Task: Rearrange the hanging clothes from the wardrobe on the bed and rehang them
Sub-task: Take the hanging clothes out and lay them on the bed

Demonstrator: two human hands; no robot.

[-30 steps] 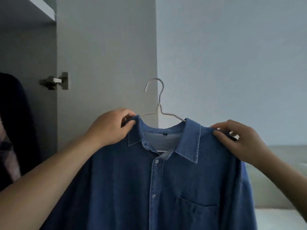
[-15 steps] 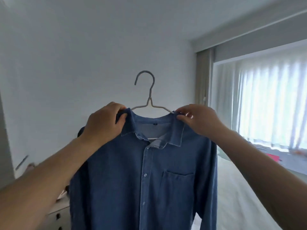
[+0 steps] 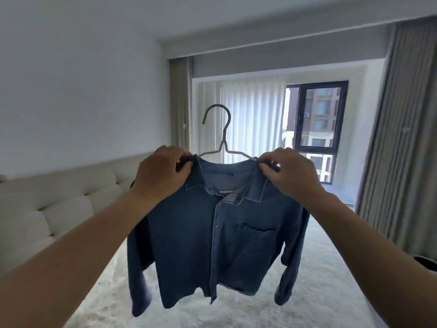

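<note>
Gripping each shoulder of the denim shirt, the left hand and right hand pinch fabric over the wire hanger. Shirt hangs above the bed. Its small dark neck label is unreadable.

One denim shirt, one wire hanger, two hands, left and right, one bed, one window, two curtains

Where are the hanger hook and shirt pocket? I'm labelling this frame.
hanger hook (image 3: 218, 112), head view, top of the curved wire.
shirt pocket (image 3: 256, 242), head view, middle of the chest patch.
</note>
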